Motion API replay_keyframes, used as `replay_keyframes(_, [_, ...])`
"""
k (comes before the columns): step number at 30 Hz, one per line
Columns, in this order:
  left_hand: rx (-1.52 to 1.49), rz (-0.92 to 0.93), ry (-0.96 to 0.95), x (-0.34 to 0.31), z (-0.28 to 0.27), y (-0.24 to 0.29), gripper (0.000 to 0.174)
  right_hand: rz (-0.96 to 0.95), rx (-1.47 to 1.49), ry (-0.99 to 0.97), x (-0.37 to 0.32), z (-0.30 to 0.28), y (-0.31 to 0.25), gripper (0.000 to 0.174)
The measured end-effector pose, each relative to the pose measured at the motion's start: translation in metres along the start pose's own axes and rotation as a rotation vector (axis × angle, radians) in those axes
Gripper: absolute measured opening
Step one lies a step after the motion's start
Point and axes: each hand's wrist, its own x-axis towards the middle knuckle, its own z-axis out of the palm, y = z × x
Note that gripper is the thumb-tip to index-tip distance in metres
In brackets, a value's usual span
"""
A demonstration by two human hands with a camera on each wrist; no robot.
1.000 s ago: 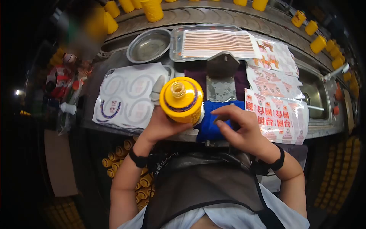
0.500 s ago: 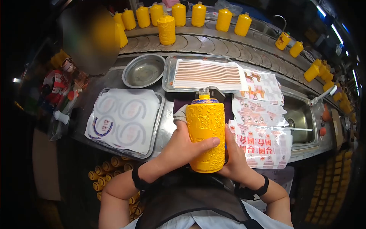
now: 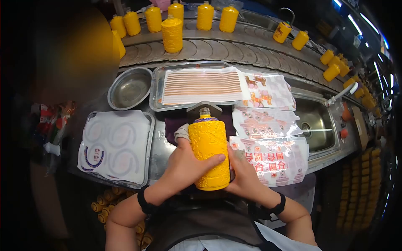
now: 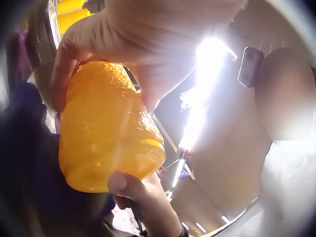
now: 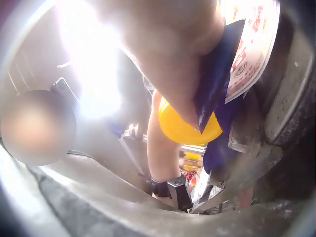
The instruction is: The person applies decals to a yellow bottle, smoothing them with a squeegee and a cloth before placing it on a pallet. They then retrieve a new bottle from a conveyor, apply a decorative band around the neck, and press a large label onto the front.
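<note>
A yellow embossed bottle (image 3: 208,154) with a clear glass neck and a blue patterned band round its shoulder is held up between both hands. My left hand (image 3: 180,163) grips its left side, thumb across the front, with a pale covering on a finger. My right hand (image 3: 247,175) holds the lower right side; its thumb presses near the bottle's base in the left wrist view, and other fingers are hidden. Dark blue cloth (image 4: 29,133) lies beside the bottle in that view. In the right wrist view, a dark blue pointed piece (image 5: 219,69) hangs by the right hand.
A tray (image 3: 150,159) with ring-patterned decal sheets stands left, a metal bowl (image 3: 130,88) behind it. Striped sheets (image 3: 201,85) lie in a back tray. Red-printed sheets (image 3: 272,161) lie right, before a sink (image 3: 314,125). Several yellow bottles stand along a conveyor (image 3: 217,48).
The bottle has turned from neck towards the camera to its embossed side showing. My right hand, earlier apart over the blue cloth, has come onto the bottle. The head view has shifted.
</note>
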Motion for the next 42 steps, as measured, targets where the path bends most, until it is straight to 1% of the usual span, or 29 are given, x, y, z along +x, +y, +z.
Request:
replay_keyframes(1, [0.030,0.035,0.029,0.004,-0.002,0.001,0.095,0.058,-0.014,-0.040,0.001,0.000,-0.001,0.111])
replay_keyframes(2, [0.042,0.178,0.087,0.005,-0.002,-0.005,0.107,0.114,-0.027,-0.077,0.003,0.000,-0.001,0.110])
replay_keyframes(4, [-0.016,0.188,0.040,0.001,-0.005,-0.008,0.104,0.196,-0.038,-0.143,0.009,-0.003,-0.005,0.111])
replay_keyframes(5, [-0.043,0.190,0.019,-0.002,-0.008,-0.006,0.103,0.228,-0.022,-0.247,0.011,-0.012,-0.006,0.111])
replay_keyframes(6, [-0.181,0.090,-0.066,-0.005,-0.014,0.000,0.100,0.255,-0.005,-0.351,0.016,-0.023,-0.006,0.111])
replay_keyframes(7, [-0.235,0.107,-0.086,-0.003,-0.013,-0.008,0.099,0.280,0.016,-0.454,0.021,-0.033,-0.003,0.111])
replay_keyframes(8, [-0.288,0.124,-0.105,0.000,-0.010,-0.021,0.097,0.142,0.061,-0.439,0.021,-0.043,0.010,0.099])
replay_keyframes(9, [-0.343,0.139,-0.121,0.001,-0.008,-0.027,0.096,0.096,0.059,-0.371,0.024,-0.054,0.022,0.086])
replay_keyframes(10, [-0.473,0.066,-0.189,0.000,-0.006,-0.024,0.096,0.051,0.057,-0.306,0.030,-0.065,0.034,0.074])
replay_keyframes(11, [-0.462,0.061,-0.186,0.001,-0.007,-0.024,0.095,0.004,0.054,-0.239,0.038,-0.074,0.047,0.063])
replay_keyframes(13, [-0.443,0.052,-0.183,0.002,-0.007,-0.025,0.094,0.177,0.027,-0.061,0.061,-0.090,0.084,0.032])
replay_keyframes(15, [-0.475,0.041,-0.196,0.004,-0.006,-0.025,0.092,0.367,-0.250,0.032,0.087,-0.110,0.126,0.022])
replay_keyframes(17, [-0.490,0.028,-0.205,0.004,-0.006,-0.024,0.091,0.488,-0.384,0.101,0.110,-0.124,0.182,0.021])
replay_keyframes(20, [-0.480,0.024,-0.203,0.002,-0.008,-0.022,0.091,0.560,-0.436,0.184,0.140,-0.138,0.228,0.022])
replay_keyframes(23, [-0.479,0.024,-0.207,0.002,-0.008,-0.024,0.092,0.337,-0.566,0.269,0.171,-0.144,0.245,0.028])
replay_keyframes(24, [-0.497,0.018,-0.215,0.003,-0.009,-0.024,0.093,0.387,-0.567,0.235,0.186,-0.147,0.245,0.036])
replay_keyframes(27, [-0.512,0.011,-0.227,0.004,-0.009,-0.024,0.096,0.309,-0.665,0.271,0.211,-0.152,0.243,0.038])
replay_keyframes(28, [-0.511,0.009,-0.229,0.005,-0.010,-0.024,0.097,0.364,-0.688,0.224,0.220,-0.155,0.246,0.043])
replay_keyframes(31, [-0.479,-0.008,-0.225,0.005,-0.010,-0.026,0.098,0.380,-0.645,0.225,0.235,-0.162,0.261,0.041])
replay_keyframes(35, [-0.508,-0.015,-0.244,0.007,-0.008,-0.033,0.102,0.283,-0.608,0.261,0.240,-0.167,0.287,0.043])
replay_keyframes(36, [-0.498,-0.014,-0.243,0.008,-0.009,-0.032,0.102,0.242,-0.576,0.255,0.239,-0.167,0.277,0.046])
replay_keyframes(39, [-0.483,-0.007,-0.242,0.009,-0.008,-0.034,0.103,0.153,-0.629,0.181,0.242,-0.161,0.259,0.049])
replay_keyframes(42, [-0.512,0.009,-0.243,0.011,-0.007,-0.037,0.103,0.196,-0.671,0.211,0.250,-0.156,0.259,0.053])
